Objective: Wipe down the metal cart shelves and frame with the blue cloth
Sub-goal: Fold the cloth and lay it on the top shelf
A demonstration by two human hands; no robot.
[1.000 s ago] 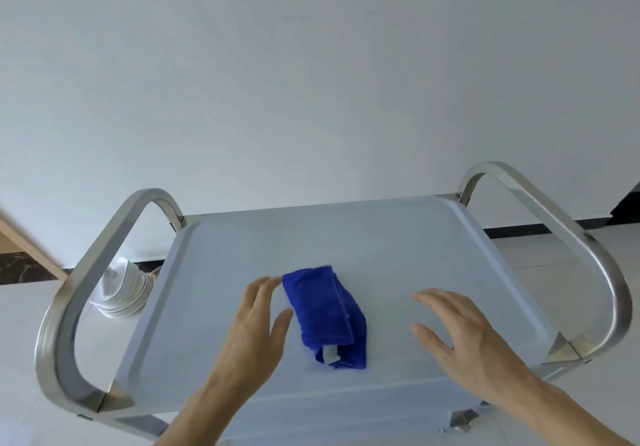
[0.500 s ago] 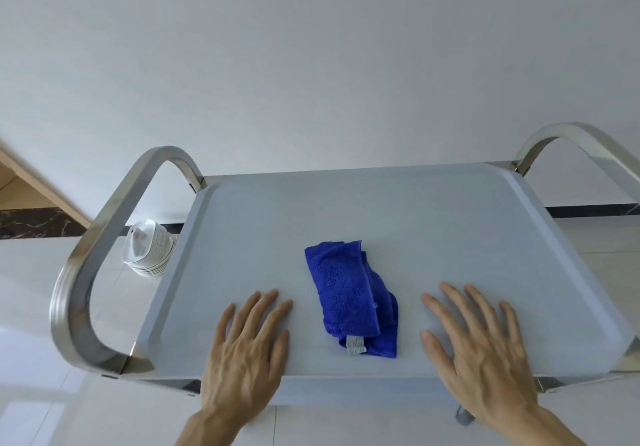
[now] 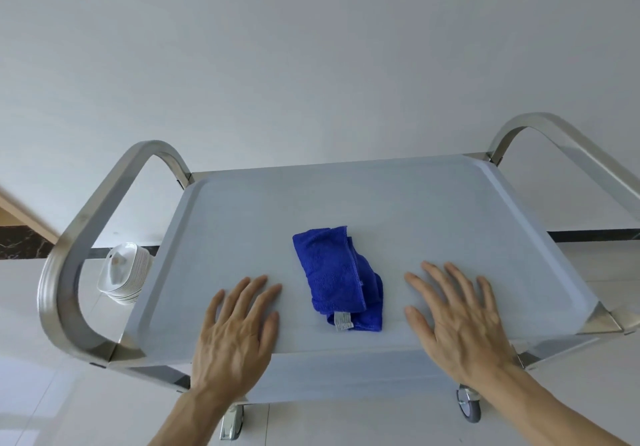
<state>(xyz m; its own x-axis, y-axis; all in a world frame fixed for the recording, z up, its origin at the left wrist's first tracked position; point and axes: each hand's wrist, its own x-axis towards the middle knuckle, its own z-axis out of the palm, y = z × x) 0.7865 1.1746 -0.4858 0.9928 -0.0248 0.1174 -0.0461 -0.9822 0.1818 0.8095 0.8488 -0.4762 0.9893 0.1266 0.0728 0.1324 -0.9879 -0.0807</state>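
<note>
Currently both hands flat on the top shelf [image 3: 398, 203] of the stainless metal cart, near its front edge. Shelf is a smooth pale grey tray with a shallow raised rim and chamfered corners; bare surface runs from the cloth back to the far edge and out to both side rims. Brushed-steel loop handles rise at each end: left handle [image 3: 86, 237], right handle [image 3: 571, 154]. Two grey caster wheels [image 3: 467, 407] show below the front edge.

Folded blue terry cloth [image 3: 337, 279] lies near the shelf's centre, slightly toward the front edge, long axis running front to back, small grey tag at its near end. Left hand [image 3: 239, 334] sits just left of it, right hand [image 3: 457, 324] just right; neither touches the cloth. Both have fingers straight and spread, palms down, holding nothing.

Stack of white ceramic dishes [image 3: 123, 272] sits on the pale floor beyond the left rim.
</note>
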